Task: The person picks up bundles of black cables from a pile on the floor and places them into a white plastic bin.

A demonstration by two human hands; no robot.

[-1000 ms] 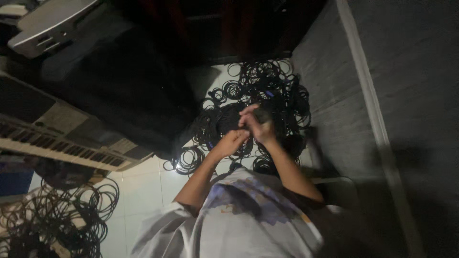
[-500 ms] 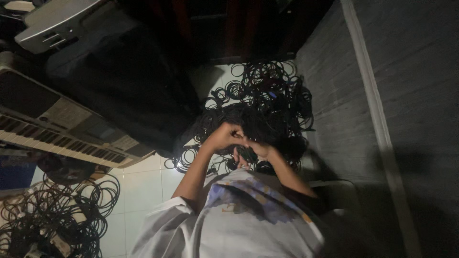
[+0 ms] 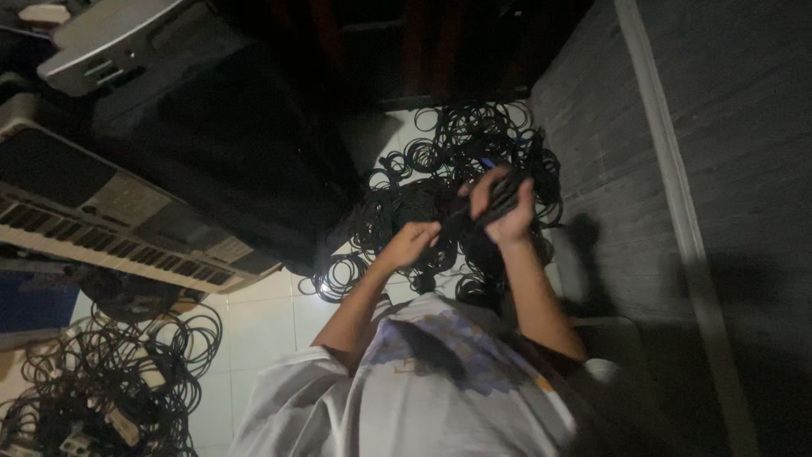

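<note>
My right hand (image 3: 505, 208) is raised and closed around a bundle of black cable (image 3: 501, 191) with a small blue end showing above it. My left hand (image 3: 413, 244) is lower and to the left, fingers closed on a strand of the same cable that stretches between both hands. Beneath them a big heap of coiled black cables (image 3: 440, 165) lies on the white tiled floor (image 3: 262, 313). My white printed shirt (image 3: 440, 381) fills the bottom of the view. The scene is dim.
An electronic keyboard (image 3: 110, 222) stands at the left, with a grey device (image 3: 110, 42) above it and a large black cover (image 3: 237, 144) beside it. Another tangle of cables (image 3: 101, 381) lies at the lower left. A grey wall (image 3: 677, 169) runs along the right.
My right hand has lifted up and to the right with the cable bundle. The hands, close together before, are now apart with a strand stretched between them.
</note>
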